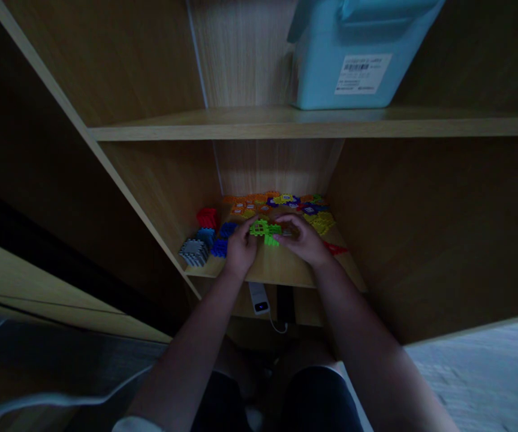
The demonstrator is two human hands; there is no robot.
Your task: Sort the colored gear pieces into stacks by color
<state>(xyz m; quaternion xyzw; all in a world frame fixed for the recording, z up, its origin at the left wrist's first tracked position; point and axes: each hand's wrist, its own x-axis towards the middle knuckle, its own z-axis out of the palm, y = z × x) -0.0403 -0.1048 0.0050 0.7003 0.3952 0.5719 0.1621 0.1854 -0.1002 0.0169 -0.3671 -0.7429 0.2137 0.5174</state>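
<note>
My left hand (241, 247) is closed on a lime-green interlocking building tile (259, 227) with a window-like grid, gripping it by its left edge. Beside that tile, to the right, is a small stack of green interlocking tiles (272, 239). My right hand (304, 241) curls around the right side of this stack, its thumb against it and its index finger arched above. The dim light hides how its other fingers rest. Dark blue tiles (220, 248) lie just left of my left hand. A yellow tile pile (319, 224) and a red piece (335, 248) lie beyond my right hand.
Both hands are inside a wooden shelf compartment, under an upper shelf board (259, 130) bearing a light-blue bin (358, 48). Grey tiles (195, 252) and red tiles (207, 218) stand stacked at left. Orange tiles (245, 207) line the back. Below sits a white power bank (259, 298) with a cable.
</note>
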